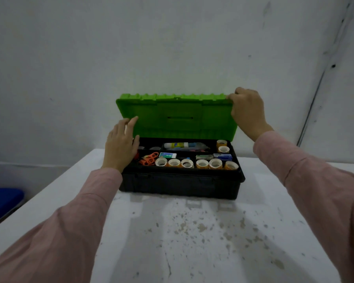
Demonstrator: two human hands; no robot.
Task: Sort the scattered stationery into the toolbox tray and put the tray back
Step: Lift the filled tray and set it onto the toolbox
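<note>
A black toolbox point(180, 185) stands on the white table with its green lid point(178, 117) raised upright. The black tray point(194, 170) sits in the top of the box. It holds orange scissors point(149, 159), several tape rolls point(201, 164), a glue bottle point(177, 145), an eraser box point(168, 155) and a blue staple box point(223, 156). My right hand point(246, 111) grips the lid's top right corner. My left hand point(122, 142) rests against the lid's left edge and the box's left end, fingers apart.
The white table point(182, 237) is stained and speckled in front of the box. A pale wall rises close behind the lid. A blue object point(2, 203) lies low at the left, beyond the table's edge.
</note>
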